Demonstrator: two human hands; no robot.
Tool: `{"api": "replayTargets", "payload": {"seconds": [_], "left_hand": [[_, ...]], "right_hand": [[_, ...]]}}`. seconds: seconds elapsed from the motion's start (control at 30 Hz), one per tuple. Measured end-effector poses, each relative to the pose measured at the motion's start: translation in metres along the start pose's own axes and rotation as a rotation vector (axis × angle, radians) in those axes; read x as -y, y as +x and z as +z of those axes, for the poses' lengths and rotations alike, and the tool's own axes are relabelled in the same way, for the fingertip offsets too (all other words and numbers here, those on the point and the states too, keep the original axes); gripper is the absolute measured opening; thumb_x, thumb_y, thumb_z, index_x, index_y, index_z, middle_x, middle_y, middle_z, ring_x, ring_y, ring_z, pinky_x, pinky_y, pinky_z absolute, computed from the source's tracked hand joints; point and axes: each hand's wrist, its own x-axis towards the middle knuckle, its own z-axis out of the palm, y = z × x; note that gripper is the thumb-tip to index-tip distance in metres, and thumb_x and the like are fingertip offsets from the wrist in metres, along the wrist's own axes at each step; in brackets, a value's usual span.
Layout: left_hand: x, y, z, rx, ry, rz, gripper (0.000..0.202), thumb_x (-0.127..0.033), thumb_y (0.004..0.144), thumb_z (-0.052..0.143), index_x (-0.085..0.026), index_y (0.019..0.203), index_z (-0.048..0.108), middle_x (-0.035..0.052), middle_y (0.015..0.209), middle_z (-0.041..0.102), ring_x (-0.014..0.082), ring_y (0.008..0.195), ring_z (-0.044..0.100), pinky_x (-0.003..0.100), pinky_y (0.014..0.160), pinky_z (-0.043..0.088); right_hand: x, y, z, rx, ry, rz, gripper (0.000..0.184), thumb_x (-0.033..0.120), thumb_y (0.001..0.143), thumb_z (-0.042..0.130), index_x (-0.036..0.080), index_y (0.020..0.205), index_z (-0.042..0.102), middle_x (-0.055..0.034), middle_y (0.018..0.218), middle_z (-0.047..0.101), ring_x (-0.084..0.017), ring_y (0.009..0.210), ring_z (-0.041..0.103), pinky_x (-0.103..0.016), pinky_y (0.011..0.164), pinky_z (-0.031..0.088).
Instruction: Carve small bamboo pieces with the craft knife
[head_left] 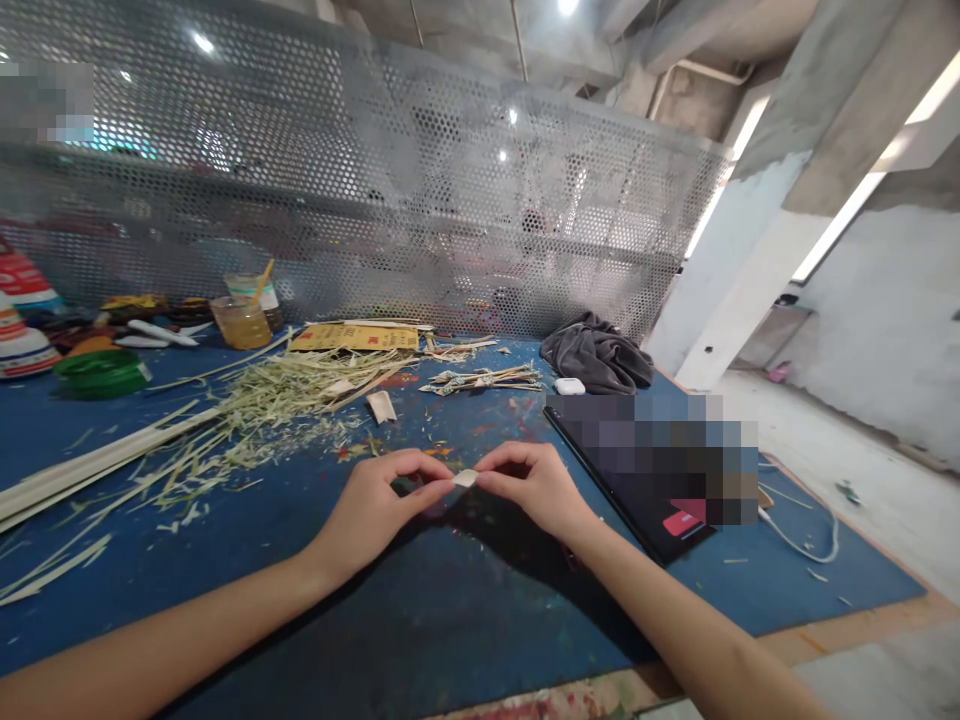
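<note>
Between my two hands is a small pale flat piece [465,478], perhaps a scrap of leaf or husk; its exact kind is too small to tell. My left hand [386,500] pinches its left end between thumb and fingertips. At the right end, my right hand [536,485] grips it the same way. Both hands are just above the blue tabletop [420,610]. A curled cream-coloured piece [382,406] lies beyond my left hand. Further back rests a bundle of thin woven stalks [487,378].
Split green-white strips [300,385] spread over the left side, with a yellow paper packet [356,337] behind. A tablet [637,480] lies to the right, near a white earphone case [569,386] and dark cloth [596,352]. A cup of yellowish liquid [241,322] stands back left. Perforated metal panel [450,200] borders the table.
</note>
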Motion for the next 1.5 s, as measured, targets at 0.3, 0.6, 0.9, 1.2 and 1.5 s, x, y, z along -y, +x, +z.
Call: {"api": "replayTargets", "payload": {"seconds": [0.3, 0.6, 0.9, 1.2, 1.5], "left_hand": [[0.007, 0.007, -0.009, -0.403, 0.123, 0.482, 0.003, -0.025, 0.08, 0.071, -0.024, 0.077, 0.069, -0.0026, 0.073, 0.069, 0.0132, 0.071, 0.063, 0.027, 0.071, 0.049], [0.024, 0.018, -0.022, -0.708, 0.316, 0.457, 0.005, -0.028, 0.08, 0.071, -0.023, 0.077, 0.071, -0.0003, 0.078, 0.055, 0.0145, 0.079, 0.055, 0.031, 0.077, 0.046], [0.022, 0.018, -0.027, -0.737, 0.342, 0.367, 0.011, -0.031, 0.083, 0.067, -0.022, 0.077, 0.07, 0.0009, 0.078, 0.058, 0.0169, 0.082, 0.056, 0.034, 0.08, 0.046], [0.018, 0.016, -0.028, -0.709, 0.333, 0.365, 0.009, -0.029, 0.083, 0.067, -0.021, 0.079, 0.07, 0.0004, 0.081, 0.058, 0.0159, 0.083, 0.057, 0.033, 0.081, 0.046], [0.016, 0.012, -0.023, -0.552, 0.279, 0.383, 0.011, -0.031, 0.085, 0.065, -0.022, 0.079, 0.069, 0.0011, 0.083, 0.059, 0.0163, 0.085, 0.056, 0.033, 0.084, 0.045]], "right_hand": [[0.005, -0.004, -0.01, -0.298, -0.168, -0.255, 0.018, 0.031, 0.079, 0.064, 0.02, 0.093, 0.068, -0.0011, 0.079, 0.066, -0.014, 0.068, 0.054, -0.026, 0.066, 0.044], [-0.003, -0.004, -0.013, -0.243, -0.158, -0.203, 0.032, 0.043, 0.092, 0.046, 0.019, 0.086, 0.067, -0.001, 0.074, 0.063, -0.015, 0.069, 0.055, -0.025, 0.065, 0.042], [-0.008, -0.007, -0.013, -0.134, -0.143, -0.125, 0.057, 0.059, 0.095, 0.029, 0.019, 0.083, 0.068, -0.0051, 0.075, 0.064, -0.018, 0.075, 0.058, -0.029, 0.072, 0.043], [-0.008, -0.007, -0.011, -0.008, -0.242, -0.07, 0.055, 0.058, 0.094, 0.033, 0.018, 0.076, 0.066, -0.0049, 0.076, 0.064, -0.019, 0.076, 0.058, -0.029, 0.073, 0.041], [0.0, -0.006, -0.009, -0.008, -0.344, -0.085, 0.027, 0.04, 0.089, 0.052, 0.019, 0.085, 0.068, -0.0027, 0.077, 0.066, -0.017, 0.073, 0.057, -0.027, 0.067, 0.041]]}}
